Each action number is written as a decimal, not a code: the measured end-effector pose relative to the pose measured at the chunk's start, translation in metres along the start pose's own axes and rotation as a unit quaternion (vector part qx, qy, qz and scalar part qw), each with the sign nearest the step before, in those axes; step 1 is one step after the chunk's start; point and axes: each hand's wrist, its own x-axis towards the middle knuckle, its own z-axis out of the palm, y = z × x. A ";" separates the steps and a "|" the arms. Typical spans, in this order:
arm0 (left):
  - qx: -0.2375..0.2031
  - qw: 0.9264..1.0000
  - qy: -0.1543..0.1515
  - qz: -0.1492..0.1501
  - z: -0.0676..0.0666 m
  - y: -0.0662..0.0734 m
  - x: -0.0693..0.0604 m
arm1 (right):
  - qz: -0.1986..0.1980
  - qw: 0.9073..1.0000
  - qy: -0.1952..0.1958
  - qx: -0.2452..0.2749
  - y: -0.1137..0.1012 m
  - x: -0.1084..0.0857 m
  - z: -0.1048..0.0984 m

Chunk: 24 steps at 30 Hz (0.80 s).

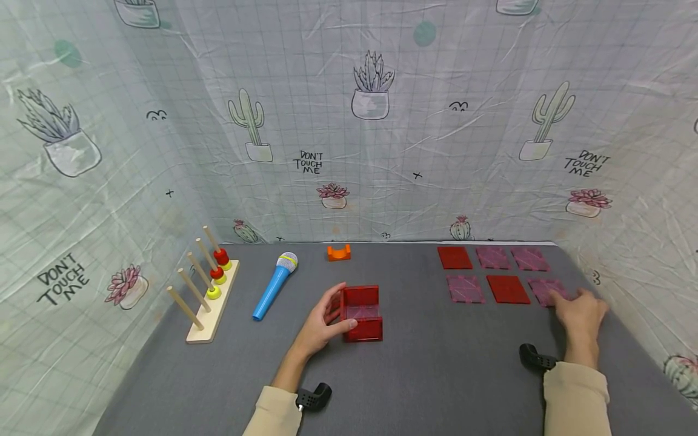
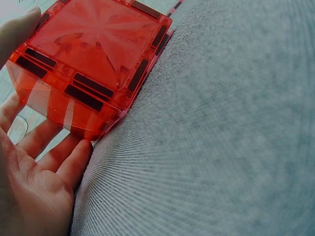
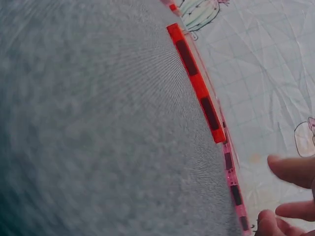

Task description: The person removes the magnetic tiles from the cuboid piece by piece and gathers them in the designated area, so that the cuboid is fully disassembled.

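My left hand (image 1: 322, 324) holds a red see-through box of magnetic tiles (image 1: 362, 330), its top and front partly uncovered. The thumb lies across the near wall and the fingers rest along the left side; a pink tile shows as the box's floor. At the right, my right hand (image 1: 582, 315) reaches the near right pink magnetic tile (image 1: 545, 292), with thumb and fingers apart in the right wrist view. Beside that tile lies a red magnetic tile (image 1: 508, 289), then another pink tile (image 1: 465, 289). Behind them are a red tile (image 1: 455, 257) and two pink tiles (image 1: 493, 257).
A blue toy microphone (image 1: 274, 289) lies left of the box. Further left stands a wooden peg board (image 1: 220, 312) with red and yellow beads on some pegs. An orange curved block (image 1: 339, 253) sits near the back edge, below a patterned curtain (image 1: 414, 139).
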 end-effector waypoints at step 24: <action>0.002 1.000 0.000 -0.002 0.000 0.002 -0.001 | -0.122 0.989 0.043 0.075 -0.089 -0.040 -0.008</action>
